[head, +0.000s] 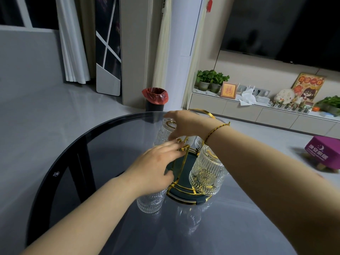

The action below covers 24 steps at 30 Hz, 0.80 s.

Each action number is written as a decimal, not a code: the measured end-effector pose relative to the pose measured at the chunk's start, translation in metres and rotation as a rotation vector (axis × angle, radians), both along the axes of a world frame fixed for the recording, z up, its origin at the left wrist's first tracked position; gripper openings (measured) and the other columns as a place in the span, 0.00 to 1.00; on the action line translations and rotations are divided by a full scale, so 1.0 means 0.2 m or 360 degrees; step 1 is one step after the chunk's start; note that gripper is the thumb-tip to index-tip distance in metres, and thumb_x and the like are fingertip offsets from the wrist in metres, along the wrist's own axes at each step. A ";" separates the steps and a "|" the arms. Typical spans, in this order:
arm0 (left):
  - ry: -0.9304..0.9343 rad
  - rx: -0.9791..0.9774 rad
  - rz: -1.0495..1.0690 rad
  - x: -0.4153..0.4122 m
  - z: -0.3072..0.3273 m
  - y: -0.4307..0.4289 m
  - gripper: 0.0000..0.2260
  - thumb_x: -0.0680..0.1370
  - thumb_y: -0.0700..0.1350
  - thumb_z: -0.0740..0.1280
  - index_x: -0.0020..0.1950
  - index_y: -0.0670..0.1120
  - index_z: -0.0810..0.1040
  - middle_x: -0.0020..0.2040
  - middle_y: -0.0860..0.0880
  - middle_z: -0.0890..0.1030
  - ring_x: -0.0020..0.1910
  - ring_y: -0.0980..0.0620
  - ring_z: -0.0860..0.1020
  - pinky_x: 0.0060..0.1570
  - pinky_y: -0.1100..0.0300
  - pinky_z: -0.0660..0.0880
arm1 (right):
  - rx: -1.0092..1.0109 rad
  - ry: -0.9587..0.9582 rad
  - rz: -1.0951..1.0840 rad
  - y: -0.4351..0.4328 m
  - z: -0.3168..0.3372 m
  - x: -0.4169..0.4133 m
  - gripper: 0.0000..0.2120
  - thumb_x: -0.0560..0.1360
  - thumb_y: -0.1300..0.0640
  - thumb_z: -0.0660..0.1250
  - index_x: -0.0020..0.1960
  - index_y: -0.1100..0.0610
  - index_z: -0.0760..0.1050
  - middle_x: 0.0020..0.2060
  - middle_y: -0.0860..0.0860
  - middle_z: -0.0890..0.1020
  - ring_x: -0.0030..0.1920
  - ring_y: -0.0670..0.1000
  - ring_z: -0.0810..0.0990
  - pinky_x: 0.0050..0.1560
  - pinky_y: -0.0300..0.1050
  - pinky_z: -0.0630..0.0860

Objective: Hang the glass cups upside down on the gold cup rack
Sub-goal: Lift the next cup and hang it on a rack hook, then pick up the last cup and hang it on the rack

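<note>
The gold cup rack (184,195) with a dark green base stands on the round dark glass table (117,137). A ribbed glass cup (207,172) hangs upside down on its near right arm. My right hand (184,124) reaches across the rack and is closed on another ribbed cup (163,133), held tilted at the rack's far left side. My left hand (152,166) hovers over the rack's left side, fingers spread, fingertips touching a gold arm. Beneath that hand a third cup (150,203) stands on the table beside the rack. Further cups behind my right wrist are mostly hidden.
A bin with a red liner (155,98) stands on the floor beyond the table. A purple box (322,150) lies on the floor at right. A low cabinet (239,109) with plants and ornaments runs along the far wall.
</note>
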State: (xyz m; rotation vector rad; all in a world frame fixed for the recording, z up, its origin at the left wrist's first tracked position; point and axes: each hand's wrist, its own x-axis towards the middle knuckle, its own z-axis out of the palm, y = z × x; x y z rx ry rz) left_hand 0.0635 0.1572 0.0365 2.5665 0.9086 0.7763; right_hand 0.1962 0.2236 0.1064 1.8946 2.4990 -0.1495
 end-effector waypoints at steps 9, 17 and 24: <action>-0.0145 0.0004 0.0161 -0.13 -0.09 -0.05 0.24 0.73 0.40 0.62 0.66 0.56 0.65 0.63 0.68 0.52 0.64 0.70 0.49 0.53 0.86 0.35 | 0.0042 0.0105 -0.0004 0.01 -0.02 0.01 0.35 0.66 0.54 0.71 0.68 0.56 0.58 0.66 0.56 0.70 0.64 0.56 0.69 0.61 0.47 0.68; -0.0180 -0.0133 0.0521 -0.38 -0.30 -0.16 0.20 0.74 0.40 0.64 0.64 0.52 0.69 0.64 0.63 0.61 0.67 0.63 0.56 0.67 0.64 0.51 | 0.0238 0.0305 -0.0063 -0.10 0.00 0.00 0.30 0.69 0.55 0.67 0.68 0.57 0.59 0.67 0.57 0.69 0.64 0.57 0.69 0.62 0.47 0.67; 0.0015 -0.0330 0.0734 -0.48 -0.48 -0.26 0.19 0.76 0.45 0.61 0.66 0.52 0.65 0.71 0.55 0.63 0.71 0.60 0.56 0.68 0.65 0.48 | 0.0830 0.1072 -0.0231 -0.48 -0.09 -0.05 0.13 0.71 0.63 0.63 0.56 0.59 0.73 0.53 0.56 0.80 0.52 0.51 0.76 0.55 0.45 0.73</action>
